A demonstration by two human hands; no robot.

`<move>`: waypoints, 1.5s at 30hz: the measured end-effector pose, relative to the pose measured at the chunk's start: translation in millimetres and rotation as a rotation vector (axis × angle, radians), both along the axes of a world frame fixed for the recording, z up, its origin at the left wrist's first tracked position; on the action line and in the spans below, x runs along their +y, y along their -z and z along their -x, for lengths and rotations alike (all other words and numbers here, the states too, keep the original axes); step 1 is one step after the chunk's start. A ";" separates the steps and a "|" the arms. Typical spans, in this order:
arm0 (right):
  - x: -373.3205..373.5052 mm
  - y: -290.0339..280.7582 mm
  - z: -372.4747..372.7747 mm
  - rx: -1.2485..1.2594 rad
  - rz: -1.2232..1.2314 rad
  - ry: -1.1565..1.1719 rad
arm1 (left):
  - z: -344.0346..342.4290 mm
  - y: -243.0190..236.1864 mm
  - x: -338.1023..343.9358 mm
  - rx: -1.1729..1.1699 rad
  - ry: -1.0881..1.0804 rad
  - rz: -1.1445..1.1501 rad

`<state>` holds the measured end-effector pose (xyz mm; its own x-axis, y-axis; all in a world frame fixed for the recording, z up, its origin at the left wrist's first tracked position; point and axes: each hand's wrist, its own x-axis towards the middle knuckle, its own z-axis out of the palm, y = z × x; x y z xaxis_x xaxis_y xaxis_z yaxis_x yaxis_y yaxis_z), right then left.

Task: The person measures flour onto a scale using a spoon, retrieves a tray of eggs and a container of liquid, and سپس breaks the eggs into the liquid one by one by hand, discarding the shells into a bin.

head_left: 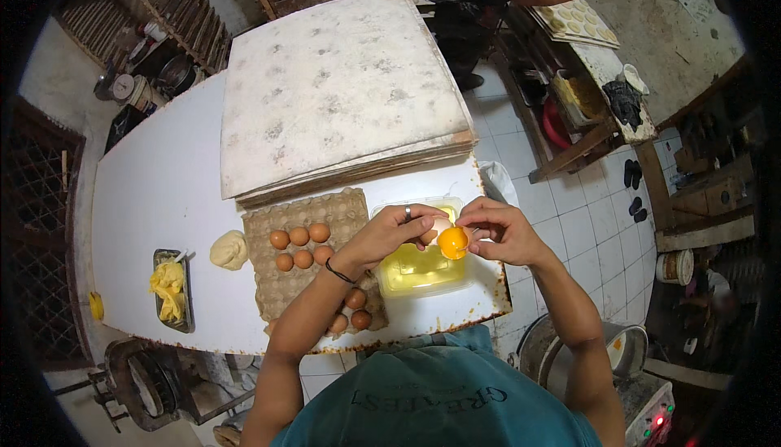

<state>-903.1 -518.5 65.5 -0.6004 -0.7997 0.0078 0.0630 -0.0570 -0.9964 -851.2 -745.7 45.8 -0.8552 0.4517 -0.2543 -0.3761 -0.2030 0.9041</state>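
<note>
Right hand [506,235] at yolk [452,243], lettered shirt [443,406]

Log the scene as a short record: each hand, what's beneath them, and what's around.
Left hand: pinching an eggshell piece
Right hand: holding a cracked shell with an orange yolk
Beneath: clear plastic container with yellowish liquid
Beside container: cardboard egg tray with brown eggs
Farther left: pale dough lump, then metal tray of soft yellow mass
Beyond: stack of boards

The round orange yolk [453,243] looks glossy, the clear rectangular plastic tub [424,291] smooth, the brown paper-pulp tray [277,286] matt, rough.
</note>
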 end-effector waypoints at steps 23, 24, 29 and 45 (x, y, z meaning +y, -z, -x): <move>-7.5 -20.4 12.1 -0.104 -0.132 -0.090 | -4.8 4.3 -0.8 -0.034 -0.026 -0.105; -7.4 -21.5 13.0 -0.086 -0.145 -0.097 | -4.9 4.9 -1.5 -0.044 -0.028 -0.119; -4.6 -21.8 14.7 -0.042 -0.141 -0.094 | -4.2 6.3 -4.5 -0.102 -0.051 -0.226; -0.5 5.8 -14.9 0.374 -0.278 0.114 | -4.9 -3.6 -12.7 -0.052 -0.156 -0.183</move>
<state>-888.2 -519.1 59.7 -0.6809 -0.7315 0.0352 -0.2936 0.2287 -0.9282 -846.3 -758.4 49.4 -0.9060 0.3578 -0.2261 -0.3727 -0.4212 0.8268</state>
